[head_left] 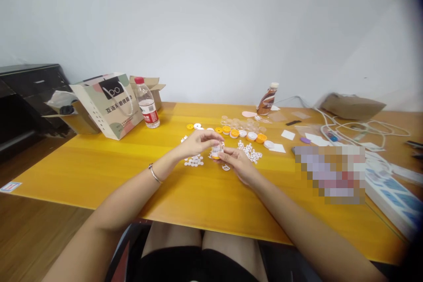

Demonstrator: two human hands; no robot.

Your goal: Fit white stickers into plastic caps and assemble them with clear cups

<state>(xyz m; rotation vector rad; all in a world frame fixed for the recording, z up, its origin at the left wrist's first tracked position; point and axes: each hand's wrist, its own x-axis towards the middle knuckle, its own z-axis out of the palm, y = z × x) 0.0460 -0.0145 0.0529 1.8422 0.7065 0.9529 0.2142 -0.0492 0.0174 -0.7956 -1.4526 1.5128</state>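
Over the middle of the table, both hands meet at a small transparent plastic container (216,150) with an orange base and a white piece inside. My left hand (196,143) closes on its upper part from the left. My right hand (238,163) grips the lower part from the right, fingers bent around it. Small white discs (194,161) lie in a cluster just left of the hands. White cut-out pieces (251,153) are heaped to the right, and one more white piece (226,167) sits just below the container. Fingers partly cover the container.
Behind the hands run orange and white round caps (234,133) and transparent domes (244,123). A water bottle (148,105) and paper bag (114,105) stand left. A brown drink bottle (267,100), white cables (350,128) and a blurred-out flat object (327,174) are at right.
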